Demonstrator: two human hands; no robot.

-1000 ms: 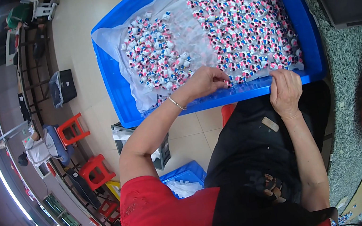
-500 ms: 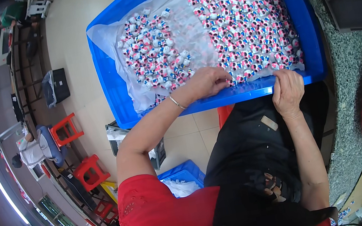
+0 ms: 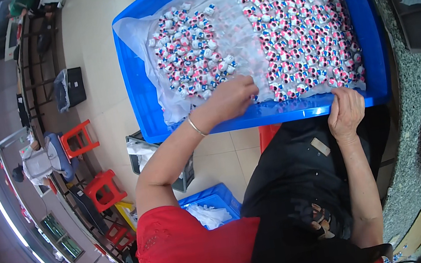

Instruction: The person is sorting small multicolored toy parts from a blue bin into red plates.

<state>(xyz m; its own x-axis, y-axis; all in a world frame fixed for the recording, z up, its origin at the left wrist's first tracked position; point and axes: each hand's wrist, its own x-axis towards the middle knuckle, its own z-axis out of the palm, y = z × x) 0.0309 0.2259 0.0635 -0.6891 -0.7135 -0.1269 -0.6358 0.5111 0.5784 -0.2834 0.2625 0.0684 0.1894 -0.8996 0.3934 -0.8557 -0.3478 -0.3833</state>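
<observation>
Knocking rows askew, head view: close-set pieces (image 3: 305, 32) on the right side of the blue tray (image 3: 296, 111) could be displaced if they were brushed by a sleeveless arm or fingertip.
Liner: the white sheet (image 3: 237, 43) could be dragged if it were caught, and the loose pile (image 3: 189, 57) on the left could be scattered.
Tray support: hidden; tipping could be caused by a hard press on the near rim.
Left hand (image 3: 233, 99): curled above the near edge, between pile and rows; fingertips bunched, but whether a piece is pinched cannot be told.
Right hand (image 3: 347, 114): fingers bent over the near rim, touching it; firmness cannot be told.
</observation>
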